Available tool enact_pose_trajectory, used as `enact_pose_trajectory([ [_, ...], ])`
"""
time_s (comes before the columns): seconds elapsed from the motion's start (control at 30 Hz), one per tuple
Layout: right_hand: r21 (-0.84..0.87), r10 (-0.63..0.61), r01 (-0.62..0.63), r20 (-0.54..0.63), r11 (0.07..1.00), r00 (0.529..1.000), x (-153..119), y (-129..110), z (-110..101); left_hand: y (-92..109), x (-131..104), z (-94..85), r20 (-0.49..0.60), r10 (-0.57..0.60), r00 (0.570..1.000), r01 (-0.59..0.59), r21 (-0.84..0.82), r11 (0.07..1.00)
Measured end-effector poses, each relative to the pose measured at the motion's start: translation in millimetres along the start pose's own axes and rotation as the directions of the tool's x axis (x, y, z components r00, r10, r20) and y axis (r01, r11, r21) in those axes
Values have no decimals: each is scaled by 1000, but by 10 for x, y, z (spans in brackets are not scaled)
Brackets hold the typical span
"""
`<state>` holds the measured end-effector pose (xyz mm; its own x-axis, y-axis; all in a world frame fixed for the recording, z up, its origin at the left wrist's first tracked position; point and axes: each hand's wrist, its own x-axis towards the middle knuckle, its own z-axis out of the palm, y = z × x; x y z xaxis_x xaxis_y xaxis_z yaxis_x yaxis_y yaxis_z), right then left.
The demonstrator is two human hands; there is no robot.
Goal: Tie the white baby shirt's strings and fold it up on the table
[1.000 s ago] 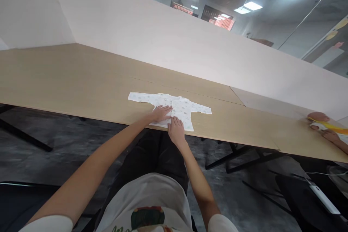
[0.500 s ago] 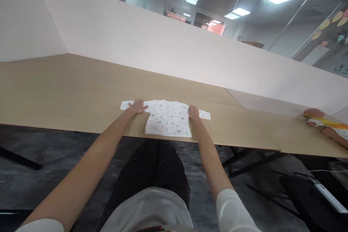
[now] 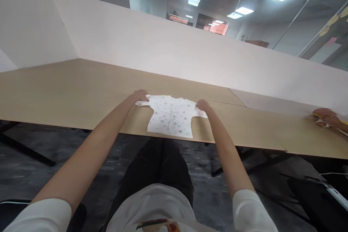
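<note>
A small white baby shirt (image 3: pixel 172 116) with little printed figures and a front closure is stretched out at the table's front edge, its upper part raised a little. My left hand (image 3: pixel 141 95) is closed on the left sleeve near the shoulder. On the other side, my right hand (image 3: pixel 203 105) pinches the right sleeve near the shoulder. Fingers of both hands partly hide the cloth they hold. The shirt's lower hem lies close to the front edge, towards my body.
The long wooden table (image 3: pixel 95 87) runs along a white wall (image 3: pixel 152 50) with glass above. At the far right, a doll (image 3: pixel 322 112) lies by another person's hand (image 3: pixel 332 120). A black chair (image 3: pixel 312 199) stands below at the right.
My hands were lying on the sleeves; now they grip them and lift the shirt's upper part. Both sleeves look drawn in and bunched. The view has shifted slightly.
</note>
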<state>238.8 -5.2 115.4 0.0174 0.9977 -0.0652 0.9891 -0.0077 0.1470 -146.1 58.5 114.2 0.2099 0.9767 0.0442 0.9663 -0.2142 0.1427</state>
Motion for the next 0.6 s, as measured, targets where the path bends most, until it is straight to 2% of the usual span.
enact_pose_trajectory([
  [0.1,58,14,-3,-189,998,982,46,172,-402,-5,25,-429,-98,-73,992,78,42,996],
  [0.17,101,42,-7,-350,995,936,29,277,-624,-25,-11,-669,-252,-84,964,98,44,994],
  [0.23,115,38,22,-492,993,870,-36,341,-725,-65,-95,-788,-394,-51,918,76,48,996],
  [0.27,104,19,45,-542,994,840,-87,354,-714,-94,-151,-792,-440,-19,898,48,55,997],
  [0.33,55,-40,89,-590,995,806,-228,345,-572,-171,-286,-691,-460,63,886,-30,79,996],
  [0.4,-19,-131,147,-576,989,807,-411,303,-303,-261,-442,-477,-392,159,906,-129,102,986],
  [0.47,-106,-276,258,-507,960,817,-614,248,22,-346,-614,-199,-292,242,925,-219,110,969],
  [0.53,-177,-433,396,-410,901,803,-808,190,332,-416,-792,88,-179,300,937,-286,99,953],
  [0.6,-196,-523,485,-293,852,800,-972,141,583,-477,-967,338,-106,311,944,-304,80,949],
])
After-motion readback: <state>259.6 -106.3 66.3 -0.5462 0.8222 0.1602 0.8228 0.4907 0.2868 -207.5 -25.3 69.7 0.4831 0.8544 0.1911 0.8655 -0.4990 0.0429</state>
